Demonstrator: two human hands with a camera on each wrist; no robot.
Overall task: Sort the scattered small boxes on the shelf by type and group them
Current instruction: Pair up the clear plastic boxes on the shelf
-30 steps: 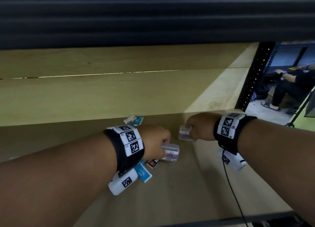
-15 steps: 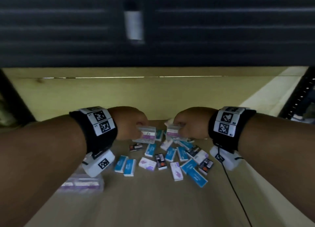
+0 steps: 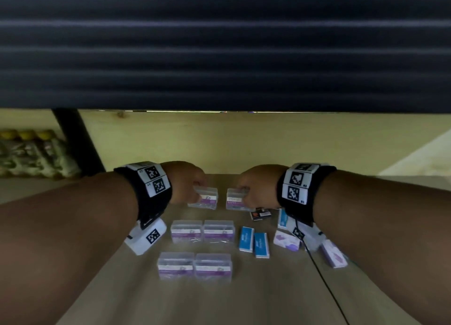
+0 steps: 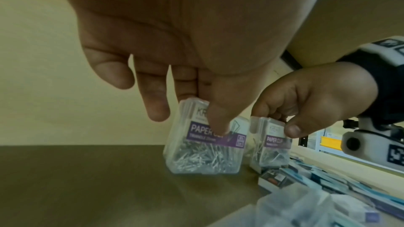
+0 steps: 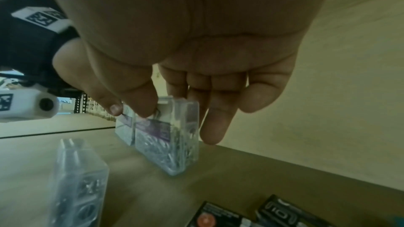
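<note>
While above the shelf (image 3: pixel 151 300): each hand's grip (left hand (image 3: pixel 186 182); right hand (image 3: pixel 260 185)) pinching one paper-clip box (image 3: pixel 205 198).

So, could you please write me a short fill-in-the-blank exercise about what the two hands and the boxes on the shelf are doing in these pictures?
1. Each hand holds one clear box of ____ clips.
2. The left hand pinches its clear box with the thumb and ____.
3. In front of the right hand and its box, ____ more clear boxes lie in two rows on the shelf.
4. The two ____ boxes lie side by side.

Missing words: paper; fingers; four; blue
</note>
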